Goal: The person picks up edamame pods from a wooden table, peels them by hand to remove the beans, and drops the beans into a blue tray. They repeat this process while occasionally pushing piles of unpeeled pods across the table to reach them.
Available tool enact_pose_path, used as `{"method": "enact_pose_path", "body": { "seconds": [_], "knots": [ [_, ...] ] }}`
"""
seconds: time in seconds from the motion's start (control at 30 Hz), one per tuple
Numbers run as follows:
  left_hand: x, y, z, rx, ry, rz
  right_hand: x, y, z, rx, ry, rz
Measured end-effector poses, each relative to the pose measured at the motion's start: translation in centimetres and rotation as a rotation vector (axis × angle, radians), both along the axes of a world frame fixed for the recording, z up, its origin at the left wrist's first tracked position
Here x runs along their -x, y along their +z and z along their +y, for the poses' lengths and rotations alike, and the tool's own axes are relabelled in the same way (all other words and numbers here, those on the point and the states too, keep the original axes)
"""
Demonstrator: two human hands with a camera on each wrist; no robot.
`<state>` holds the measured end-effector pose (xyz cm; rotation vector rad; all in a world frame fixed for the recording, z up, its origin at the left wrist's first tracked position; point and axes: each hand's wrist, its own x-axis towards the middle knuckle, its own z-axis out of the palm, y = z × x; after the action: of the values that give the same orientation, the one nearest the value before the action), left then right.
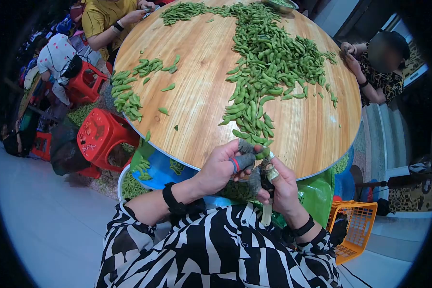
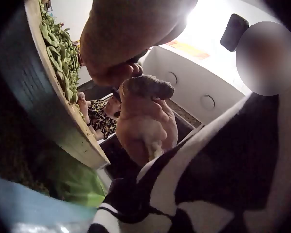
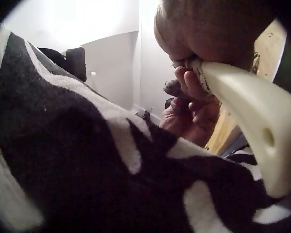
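A green pod [image 1: 262,153] sits pinched between the left hand [image 1: 223,168] fingers; the right hand [image 1: 278,185] fingers clamp a pale-handled knife [image 1: 267,211] just below it.

No text, label, brand, number or sign is showing legibly in any of the views. The red plastic stool [image 1: 98,129] is carrying raised marks on its seat, but they are reading as nothing more than blurred pale shapes.
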<state>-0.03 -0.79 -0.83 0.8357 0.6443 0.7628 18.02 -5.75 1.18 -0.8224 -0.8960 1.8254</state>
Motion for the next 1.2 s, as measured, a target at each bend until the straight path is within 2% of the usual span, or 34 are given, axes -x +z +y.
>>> {"method": "enact_pose_path", "body": {
  "seconds": [0.2, 0.27, 0.3, 0.37, 0.43, 0.5, 0.57, 0.6, 0.67, 0.7, 0.77, 0.9, 0.97, 1.03, 1.1, 1.17, 1.2],
  "knots": [
    [-0.1, -0.5, 0.1, -0.058, 0.011, -0.001, -0.1, -0.3, 0.4, -0.011, -0.003, -0.017],
    [0.1, -0.2, 0.1, 0.145, -0.028, -0.114, -0.2, -0.2, 0.5, 0.006, -0.005, -0.031],
    [0.3, -0.6, 0.3, 0.145, -0.029, -0.114, -0.5, -0.4, 0.6, 0.042, 0.028, 0.013],
    [0.6, -1.7, 0.8, 0.376, -0.195, -0.394, -1.0, -1.0, 0.7, 0.079, 0.062, 0.057],
    [0.9, -1.6, 0.8, 0.387, -0.213, -0.383, -1.3, -1.4, 0.7, 0.134, 0.122, 0.147],
    [0.8, -0.9, 0.9, 0.398, -0.235, -0.372, -1.1, -1.1, 0.8, 0.211, 0.084, 0.149],
    [0.5, 0.3, 0.8, -0.147, -0.077, 0.23, -0.9, -0.8, 0.8, 0.287, 0.047, 0.153],
    [0.5, 0.0, 0.9, -0.147, -0.078, 0.23, -0.9, -0.8, 0.8, 0.315, 0.041, 0.19],
    [0.3, -1.0, 0.8, -0.918, 0.161, 0.317, -0.8, -0.9, 0.6, 0.346, 0.031, 0.231],
    [0.6, -0.7, 1.0, -0.916, 0.158, 0.318, -0.7, -1.1, 0.7, 0.349, 0.062, 0.287],
    [1.4, 0.5, 1.6, -1.448, 0.175, 0.625, -0.6, -1.1, 0.8, 0.352, 0.094, 0.345],
    [1.7, 1.2, 1.5, -1.409, 0.149, 0.61, -0.3, -1.0, 0.7, 0.369, 0.087, 0.301],
    [1.5, 1.1, 1.8, -1.32, 0.153, 0.489, 0.0, -1.0, 0.6, 0.356, 0.085, 0.262],
    [1.4, 0.8, 1.7, -1.27, 0.165, 0.489, 0.2, -0.8, 0.6, 0.27, 0.044, 0.157],
    [1.3, 0.7, 1.4, -1.221, 0.175, 0.486, 0.3, -0.5, 0.5, 0.251, 0.031, 0.15],
    [1.2, 0.7, 1.1, -0.935, 0.125, 0.497, 0.2, -0.4, 0.5, 0.236, 0.021, 0.141],
    [1.1, 0.7, 1.0, -0.935, 0.126, 0.496, 0.1, -0.4, 0.5, 0.213, 0.025, 0.166]
  ]
}}
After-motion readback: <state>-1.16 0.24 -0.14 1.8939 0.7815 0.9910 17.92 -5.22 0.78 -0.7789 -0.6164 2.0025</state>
